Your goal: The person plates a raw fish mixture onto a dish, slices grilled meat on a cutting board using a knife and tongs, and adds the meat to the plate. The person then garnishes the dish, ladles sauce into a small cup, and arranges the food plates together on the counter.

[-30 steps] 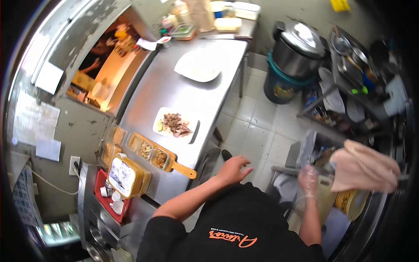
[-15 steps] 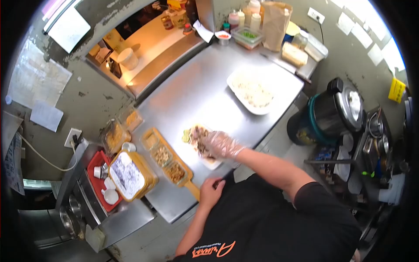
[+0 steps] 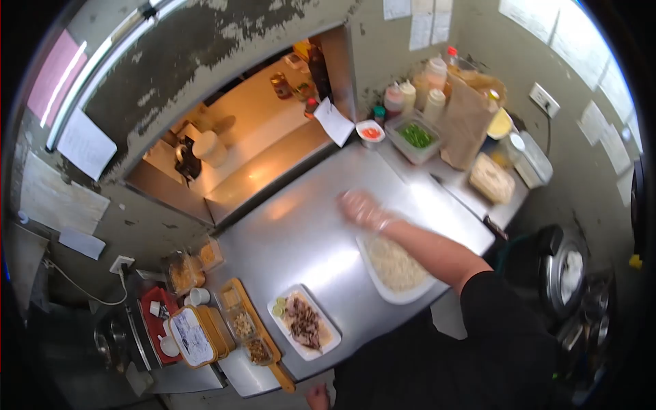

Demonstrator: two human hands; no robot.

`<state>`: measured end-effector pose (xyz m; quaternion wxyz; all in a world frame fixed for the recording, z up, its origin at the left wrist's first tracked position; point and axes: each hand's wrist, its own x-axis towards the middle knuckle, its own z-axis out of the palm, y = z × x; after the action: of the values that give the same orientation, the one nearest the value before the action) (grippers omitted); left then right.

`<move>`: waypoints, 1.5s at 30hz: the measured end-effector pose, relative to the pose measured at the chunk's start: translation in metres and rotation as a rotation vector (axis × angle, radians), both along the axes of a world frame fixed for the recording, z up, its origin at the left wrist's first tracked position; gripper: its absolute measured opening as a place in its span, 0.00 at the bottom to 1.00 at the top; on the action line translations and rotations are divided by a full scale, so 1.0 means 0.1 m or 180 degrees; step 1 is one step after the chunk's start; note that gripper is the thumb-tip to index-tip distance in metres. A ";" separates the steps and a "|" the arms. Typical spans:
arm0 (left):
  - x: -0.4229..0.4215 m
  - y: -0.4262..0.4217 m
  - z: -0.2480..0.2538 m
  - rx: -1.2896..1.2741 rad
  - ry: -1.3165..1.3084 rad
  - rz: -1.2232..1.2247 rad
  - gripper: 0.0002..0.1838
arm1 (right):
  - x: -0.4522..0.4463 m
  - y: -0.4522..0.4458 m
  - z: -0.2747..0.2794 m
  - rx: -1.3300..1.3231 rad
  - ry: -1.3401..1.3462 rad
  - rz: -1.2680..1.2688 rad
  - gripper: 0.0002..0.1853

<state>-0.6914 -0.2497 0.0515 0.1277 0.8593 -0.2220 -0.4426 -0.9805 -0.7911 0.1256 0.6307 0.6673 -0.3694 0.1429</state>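
My right hand [image 3: 364, 210], in a clear plastic glove, is over the steel table [image 3: 301, 236], above and left of a large white dish of rice [image 3: 393, 265]. Its fingers are smeared by motion, and anything they hold cannot be made out. My left hand [image 3: 318, 395] hangs low past the table's near edge, mostly hidden beside the black shirt, so its grip is unclear. Between the two, a white plate carries chopped meat [image 3: 304, 326] and lime slices [image 3: 279, 307]. A wooden board [image 3: 282, 376] with small containers of toppings lies left of the plate.
At the back right are a small bowl with red pieces [image 3: 370, 133], a container of chopped greens [image 3: 415, 135], squeeze bottles [image 3: 434, 104], a paper bag [image 3: 465, 126] and a knife [image 3: 495, 227]. Tubs [image 3: 193, 336] and a red tray [image 3: 152, 314] stand left. A large pot [image 3: 567, 270] is right.
My gloved right hand has moved from the meat plate up and across the table, past the rice dish. My left hand is lower. The view has shifted toward the back of the table.
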 end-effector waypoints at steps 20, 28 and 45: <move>-1.68 0.72 -0.51 0.0026 0.0651 0.1695 0.11 | -1.24 -2.14 0.18 0.4526 -0.1955 -0.0268 0.12; -2.05 1.19 -0.61 -0.0111 0.0414 0.1276 0.12 | -1.19 -2.18 0.13 0.4370 -0.1650 -0.0219 0.10; -1.11 1.42 -0.78 -0.0339 -0.0119 0.0551 0.14 | -1.46 -2.56 -0.37 0.3538 -0.2243 0.0014 0.15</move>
<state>-0.8019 -0.1081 -0.0266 0.2068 0.8754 -0.1725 -0.4014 -1.1260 -1.0470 0.0884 0.0332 0.8077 -0.5712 0.1422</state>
